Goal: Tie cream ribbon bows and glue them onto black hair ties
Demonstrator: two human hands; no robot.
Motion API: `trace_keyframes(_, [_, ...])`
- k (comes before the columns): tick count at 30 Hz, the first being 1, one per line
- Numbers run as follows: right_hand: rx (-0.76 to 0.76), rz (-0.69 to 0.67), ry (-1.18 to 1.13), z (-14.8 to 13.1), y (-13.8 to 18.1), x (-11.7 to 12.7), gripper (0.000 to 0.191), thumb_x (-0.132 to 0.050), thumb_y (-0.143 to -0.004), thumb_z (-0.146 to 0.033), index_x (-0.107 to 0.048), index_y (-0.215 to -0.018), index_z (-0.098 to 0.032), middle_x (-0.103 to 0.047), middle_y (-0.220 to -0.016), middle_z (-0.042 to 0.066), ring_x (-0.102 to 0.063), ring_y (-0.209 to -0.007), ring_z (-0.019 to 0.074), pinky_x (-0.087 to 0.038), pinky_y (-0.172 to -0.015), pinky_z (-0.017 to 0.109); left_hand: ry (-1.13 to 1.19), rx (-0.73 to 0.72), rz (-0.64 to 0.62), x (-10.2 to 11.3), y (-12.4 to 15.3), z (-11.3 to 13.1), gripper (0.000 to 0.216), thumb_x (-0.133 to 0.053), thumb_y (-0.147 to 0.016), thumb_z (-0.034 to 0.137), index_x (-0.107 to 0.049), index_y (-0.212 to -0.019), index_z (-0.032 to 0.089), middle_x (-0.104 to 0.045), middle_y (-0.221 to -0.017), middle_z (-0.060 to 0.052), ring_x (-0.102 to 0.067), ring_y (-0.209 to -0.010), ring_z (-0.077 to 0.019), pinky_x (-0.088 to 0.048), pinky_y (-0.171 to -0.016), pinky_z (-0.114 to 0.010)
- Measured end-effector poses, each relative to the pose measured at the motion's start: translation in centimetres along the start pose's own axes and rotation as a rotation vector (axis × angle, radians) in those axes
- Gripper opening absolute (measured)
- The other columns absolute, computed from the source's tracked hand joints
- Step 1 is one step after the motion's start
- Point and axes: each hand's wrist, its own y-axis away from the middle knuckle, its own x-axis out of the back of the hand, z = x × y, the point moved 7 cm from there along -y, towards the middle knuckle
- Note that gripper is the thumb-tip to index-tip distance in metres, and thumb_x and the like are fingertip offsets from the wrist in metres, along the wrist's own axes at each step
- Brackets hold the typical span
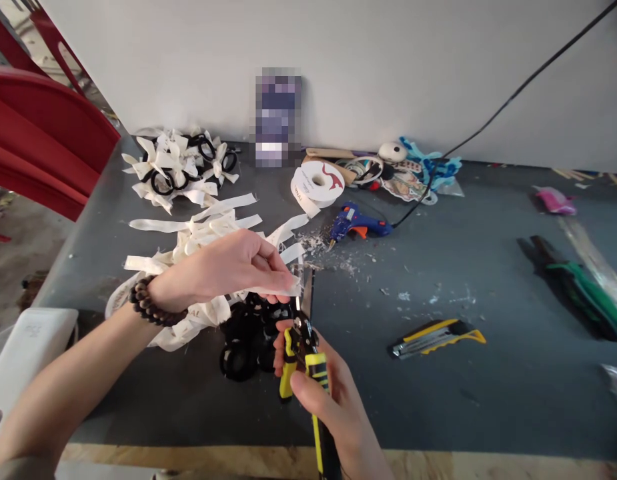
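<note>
Left hand (pixel 231 263): your finger and thumb are pinched closed on a white ribbon strip (pixel 292 288). Right hand (pixel 341 393): your fingers wrap yellow-and-black shears (pixel 316 364), blades just beside the left fingertips. Ribbon judged light, limp, liable to fray (stiffness negligible); best held flat near its end, clear of the blades.

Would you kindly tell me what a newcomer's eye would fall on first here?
Probably the yellow scissors in the right hand, beside the ribbon the left hand pinches. Next might come the white bows near the table's far left corner, then the blue glue gun near the spool.
</note>
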Motion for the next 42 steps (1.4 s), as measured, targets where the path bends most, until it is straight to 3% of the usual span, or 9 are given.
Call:
trace_keyframes(4, [0.028, -0.007, 0.016, -0.1, -0.2, 0.1, 0.044, -0.075, -0.088, -0.048, -0.069, -0.127, -0.028, -0.069, -0.109, 0.005, -0.064, -0.091, 0.0188, -0.054, -0.083, 0.031, -0.065, 0.004, -0.073, -0.5, -0.2, -0.3, 0.022, -0.079, -0.085, 0.038, -0.082, -0.086, 0.016, -0.082, -0.082, -0.006, -0.075, -0.073, -0.0162, -0.051, -0.065, -0.022])
trace_keyframes(15, [0.007, -0.057, 0.018, -0.1, -0.2, -0.2, 0.044, -0.074, -0.085, -0.046, -0.070, -0.123, -0.025, -0.066, -0.098, 0.005, -0.061, -0.083, 0.0193, -0.051, -0.071, 0.030, -0.100, 0.035, -0.091, -0.4, -0.1, -0.2, 0.018, -0.077, -0.085, 0.034, -0.084, -0.083, 0.018, -0.081, -0.078, -0.005, -0.073, -0.071, -0.0147, -0.050, -0.063, -0.021])
trace_keyframes(32, [-0.042, -0.079, 0.056, 1.1, -0.4, -0.4, 0.034, -0.074, -0.086, -0.045, -0.070, -0.110, -0.022, -0.062, -0.081, 0.002, -0.052, -0.066, 0.0144, -0.045, -0.057, 0.026, 0.035, 0.063, -0.186, -0.5, -0.1, -0.8, 0.015, -0.078, -0.086, 0.031, -0.082, -0.079, 0.018, -0.081, -0.077, -0.005, -0.076, -0.072, -0.0141, -0.056, -0.066, -0.020])
trace_keyframes(39, [0.015, -0.087, -0.030, 0.1, -0.2, -1.2, 0.037, -0.073, -0.085, -0.046, -0.071, -0.113, -0.022, -0.067, -0.092, 0.006, -0.061, -0.077, 0.0190, -0.052, -0.071, 0.032, 0.043, 0.055, -0.228, -1.2, 0.3, -0.6, 0.015, -0.080, -0.086, 0.033, -0.083, -0.084, 0.019, -0.082, -0.079, -0.005, -0.076, -0.072, -0.0140, -0.057, -0.068, -0.020])
trace_keyframes(42, [0.009, -0.074, -0.024, -0.1, -0.2, -1.1, 0.038, -0.074, -0.084, -0.046, -0.072, -0.113, -0.023, -0.067, -0.091, 0.005, -0.060, -0.076, 0.0187, -0.051, -0.067, 0.031, 0.028, 0.057, -0.215, -1.2, 0.5, -0.4, 0.014, -0.079, -0.087, 0.032, -0.082, -0.082, 0.019, -0.082, -0.078, -0.004, -0.076, -0.072, -0.0139, -0.057, -0.069, -0.020])
